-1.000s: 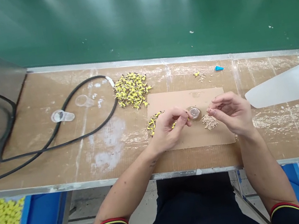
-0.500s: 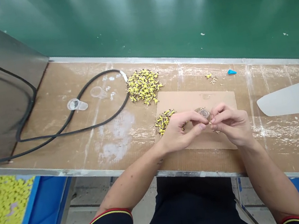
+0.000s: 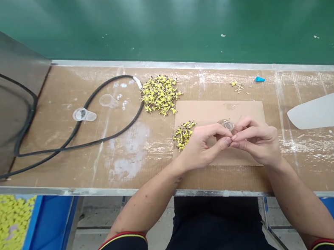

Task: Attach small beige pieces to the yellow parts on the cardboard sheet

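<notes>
My left hand (image 3: 205,146) and my right hand (image 3: 256,139) meet over a flat cardboard sheet (image 3: 209,106), thumbs and forefingers pinched tip to tip. Whatever lies between the fingertips is too small and covered to name. Just beyond them sits a small round clear dish (image 3: 227,124), partly hidden by the fingers. Left of my left hand, a small heap of yellow-and-black pieces (image 3: 184,135) lies at the sheet's edge. A larger heap of similar pieces (image 3: 161,95) stands behind it.
A black cable (image 3: 105,139) loops across the left of the table, near two clear plastic cups (image 3: 84,114). At the back right lie a blue cone-shaped cap (image 3: 259,79) and tiny scraps (image 3: 237,85). A white sheet (image 3: 329,109) rests at right; a blue bin (image 3: 37,234) holds yellow pieces below left.
My right fingertips have moved slightly left and now touch the left fingertips. The camera view has shifted a little; the heaps and other things stay put.
</notes>
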`<action>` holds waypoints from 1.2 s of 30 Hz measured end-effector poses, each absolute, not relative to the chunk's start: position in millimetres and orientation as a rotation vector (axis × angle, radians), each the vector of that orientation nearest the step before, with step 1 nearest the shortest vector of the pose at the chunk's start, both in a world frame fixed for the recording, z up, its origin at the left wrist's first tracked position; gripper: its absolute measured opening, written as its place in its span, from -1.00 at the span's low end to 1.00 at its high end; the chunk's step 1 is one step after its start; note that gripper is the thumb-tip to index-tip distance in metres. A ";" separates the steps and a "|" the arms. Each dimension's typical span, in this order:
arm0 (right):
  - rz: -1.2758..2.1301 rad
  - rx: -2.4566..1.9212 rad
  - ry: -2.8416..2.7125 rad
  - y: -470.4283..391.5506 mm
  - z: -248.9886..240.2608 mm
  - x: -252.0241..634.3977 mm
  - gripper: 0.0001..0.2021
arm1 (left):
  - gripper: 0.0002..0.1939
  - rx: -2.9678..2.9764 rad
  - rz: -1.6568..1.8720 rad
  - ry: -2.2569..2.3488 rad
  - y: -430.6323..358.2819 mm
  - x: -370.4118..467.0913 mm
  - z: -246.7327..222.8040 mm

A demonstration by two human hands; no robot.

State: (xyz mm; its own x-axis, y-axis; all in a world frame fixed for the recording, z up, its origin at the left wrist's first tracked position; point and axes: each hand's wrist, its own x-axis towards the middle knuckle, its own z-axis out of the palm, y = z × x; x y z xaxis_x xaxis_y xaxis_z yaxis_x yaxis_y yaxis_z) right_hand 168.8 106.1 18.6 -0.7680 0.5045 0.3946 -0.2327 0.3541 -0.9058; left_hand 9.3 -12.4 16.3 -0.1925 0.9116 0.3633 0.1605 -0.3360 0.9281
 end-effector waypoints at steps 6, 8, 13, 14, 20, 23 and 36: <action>1.250 -0.247 -2.071 102.6 18.0 170.9 -0.71 | -0.84 1.423 1.605 1.301 -13.0 10.0 15.3; 1.203 -0.264 -2.079 101.0 17.8 170.0 -0.75 | -0.83 1.414 1.618 1.303 -12.6 10.3 13.7; 1.181 -0.281 -2.082 99.0 17.0 166.3 -0.85 | -0.81 1.366 1.588 1.315 -11.0 10.9 12.0; 1.176 -0.285 -2.094 99.7 17.6 166.5 -0.87 | -0.81 1.359 1.576 1.324 -10.9 10.9 12.6; 0.915 -0.388 -2.254 116.9 25.4 174.1 -0.90 | -0.80 1.110 1.685 1.399 -10.8 2.9 14.0; 0.778 -0.387 -2.418 126.9 23.6 175.9 -0.90 | -0.81 0.998 1.758 1.422 -9.7 -4.0 10.8; 0.540 -0.467 -2.573 127.9 13.4 172.0 -0.89 | -0.84 0.991 1.791 1.343 -7.9 -1.6 9.4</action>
State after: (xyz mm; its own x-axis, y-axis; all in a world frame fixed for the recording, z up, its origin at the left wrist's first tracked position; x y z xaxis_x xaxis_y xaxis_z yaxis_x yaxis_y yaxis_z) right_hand 172.0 127.9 13.4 -0.8333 0.4106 0.3701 0.2271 0.8647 -0.4481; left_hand -1.6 -7.9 9.4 -0.4795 0.8602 0.1734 -0.0746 -0.2368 0.9687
